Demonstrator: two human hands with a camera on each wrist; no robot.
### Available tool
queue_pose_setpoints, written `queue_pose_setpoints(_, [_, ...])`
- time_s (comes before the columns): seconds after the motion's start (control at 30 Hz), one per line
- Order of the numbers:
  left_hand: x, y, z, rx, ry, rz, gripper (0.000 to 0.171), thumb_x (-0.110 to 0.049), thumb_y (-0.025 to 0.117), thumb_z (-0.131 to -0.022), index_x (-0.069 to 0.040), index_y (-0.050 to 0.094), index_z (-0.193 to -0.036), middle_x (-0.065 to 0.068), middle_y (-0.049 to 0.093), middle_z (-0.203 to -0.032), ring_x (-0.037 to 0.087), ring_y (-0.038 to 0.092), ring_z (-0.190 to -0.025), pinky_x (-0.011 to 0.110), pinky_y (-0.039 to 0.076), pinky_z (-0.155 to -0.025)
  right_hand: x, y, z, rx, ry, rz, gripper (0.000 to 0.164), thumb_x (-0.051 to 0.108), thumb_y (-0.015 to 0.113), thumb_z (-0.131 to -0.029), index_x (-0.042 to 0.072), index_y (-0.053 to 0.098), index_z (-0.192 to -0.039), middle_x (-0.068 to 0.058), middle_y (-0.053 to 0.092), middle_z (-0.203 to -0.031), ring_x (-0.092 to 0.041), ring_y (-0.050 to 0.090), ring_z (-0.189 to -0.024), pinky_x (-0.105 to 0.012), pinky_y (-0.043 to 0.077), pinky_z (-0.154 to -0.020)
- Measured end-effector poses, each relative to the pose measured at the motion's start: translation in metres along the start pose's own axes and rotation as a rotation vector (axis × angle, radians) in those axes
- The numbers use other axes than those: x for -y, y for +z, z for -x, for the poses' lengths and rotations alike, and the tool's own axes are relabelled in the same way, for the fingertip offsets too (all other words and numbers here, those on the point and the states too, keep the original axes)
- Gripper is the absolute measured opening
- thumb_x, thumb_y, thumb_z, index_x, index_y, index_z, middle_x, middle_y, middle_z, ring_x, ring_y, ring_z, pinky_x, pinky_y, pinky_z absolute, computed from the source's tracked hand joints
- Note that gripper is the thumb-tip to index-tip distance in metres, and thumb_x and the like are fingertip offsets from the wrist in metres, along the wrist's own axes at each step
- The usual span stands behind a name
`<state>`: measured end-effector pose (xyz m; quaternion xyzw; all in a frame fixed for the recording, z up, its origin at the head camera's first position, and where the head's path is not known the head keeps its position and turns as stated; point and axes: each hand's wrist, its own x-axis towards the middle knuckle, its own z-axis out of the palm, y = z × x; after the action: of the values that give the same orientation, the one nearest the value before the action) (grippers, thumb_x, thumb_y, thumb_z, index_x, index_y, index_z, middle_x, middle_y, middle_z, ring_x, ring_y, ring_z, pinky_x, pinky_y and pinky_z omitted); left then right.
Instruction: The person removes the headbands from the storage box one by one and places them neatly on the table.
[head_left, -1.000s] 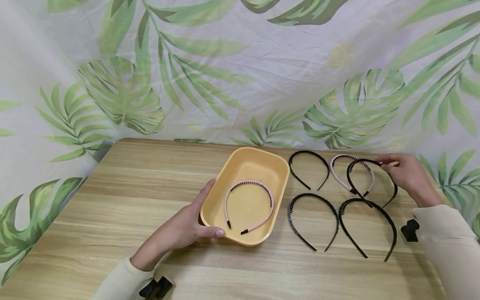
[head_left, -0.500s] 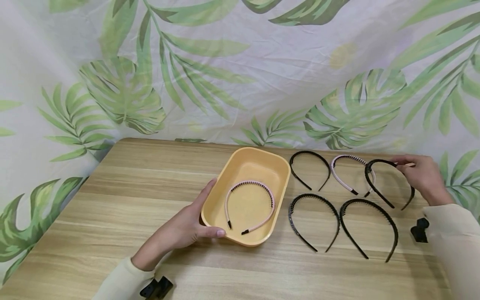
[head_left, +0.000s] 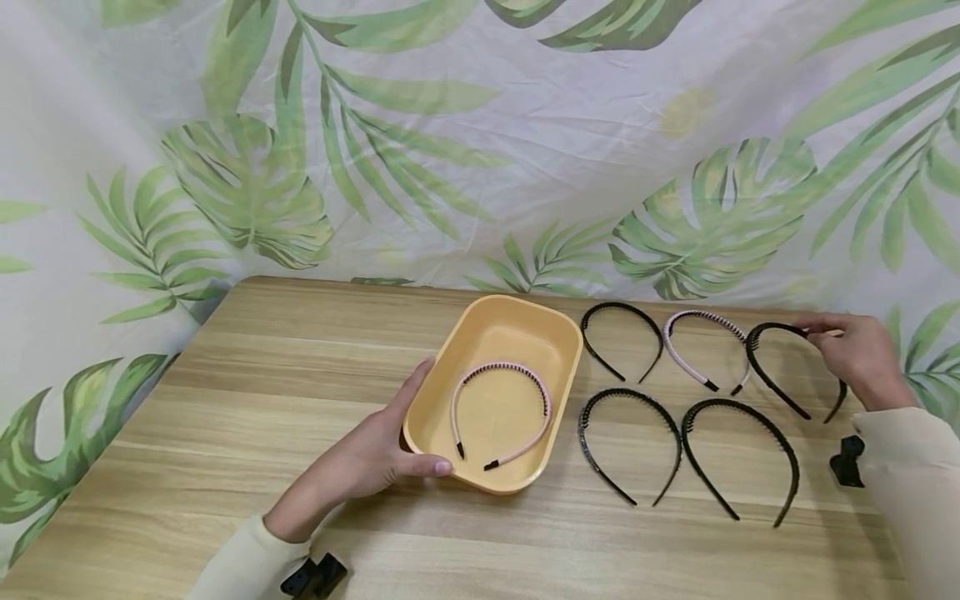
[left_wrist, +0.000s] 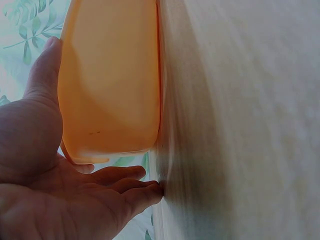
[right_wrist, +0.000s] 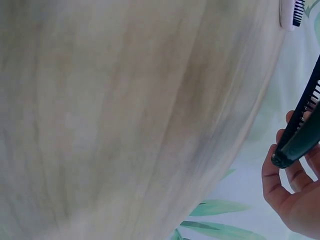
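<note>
My left hand [head_left: 375,450] holds the near left corner of a yellow plastic bin [head_left: 502,337], thumb over the rim and fingers along its side. Inside the bin lies a pink headband [head_left: 506,365] with dark teeth and black tips. At the back right, my right hand [head_left: 858,358] pinches a black toothed headband [head_left: 776,326] by its upper right side. The right wrist view shows this headband [right_wrist: 300,140] end-on, partly cut off by the frame. Its left side lies against or very near another pink headband [head_left: 701,314].
Beside the bin, a thin black headband [head_left: 622,305] lies in the back row. In front are a black headband with a glittery side [head_left: 630,392] and a plain black one [head_left: 720,402], nearly touching. A leaf-print cloth [head_left: 420,167] hangs behind the wooden table [head_left: 300,350].
My right hand has carried the black headband rightward, from overlapping the back pink and front black headbands to the right end of the back row. The left hand and bin stay put.
</note>
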<state>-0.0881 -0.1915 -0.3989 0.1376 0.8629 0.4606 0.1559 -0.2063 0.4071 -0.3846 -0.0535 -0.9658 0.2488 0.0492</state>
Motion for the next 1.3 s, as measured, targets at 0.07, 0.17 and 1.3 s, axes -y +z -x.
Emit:
queue_pose_setpoints(0.07, [0.001, 0.000, -0.001, 0.011, -0.004, 0.022, 0.128, -0.036, 0.091, -0.080, -0.035, 0.000, -0.169, 0.017, 0.066, -0.130, 0.015, 0.070, -0.082, 0.028, 0.048, -0.093, -0.002, 0.000, -0.001, -0.002, 0.001, 0.002, 0.033, 0.009, 0.048, -0.106, -0.007, 0.070, -0.126, -0.028, 0.074, -0.113, -0.006, 0.046, -0.068, -0.031, 0.038, -0.055])
queue_pose_setpoints(0.17, [0.001, 0.000, -0.001, 0.014, -0.004, 0.038, 0.128, -0.035, 0.092, -0.080, -0.036, 0.000, -0.169, 0.017, 0.065, -0.130, 0.015, 0.070, -0.080, 0.026, 0.049, -0.090, -0.004, 0.001, -0.002, 0.001, 0.012, -0.004, 0.033, 0.009, 0.049, -0.106, -0.006, 0.069, -0.126, -0.017, 0.077, -0.102, -0.012, 0.044, -0.065, -0.033, 0.037, -0.053])
queue_pose_setpoints(1.3, [-0.001, 0.000, 0.000, -0.013, 0.022, -0.030, 0.129, -0.039, 0.092, -0.079, -0.034, 0.000, -0.169, 0.018, 0.054, -0.153, 0.019, 0.064, -0.106, 0.049, 0.043, -0.108, -0.024, 0.006, -0.019, -0.040, 0.115, 0.025, 0.035, 0.002, 0.043, -0.104, -0.012, 0.066, -0.127, -0.041, 0.058, -0.131, -0.029, 0.049, -0.072, -0.033, 0.035, -0.054])
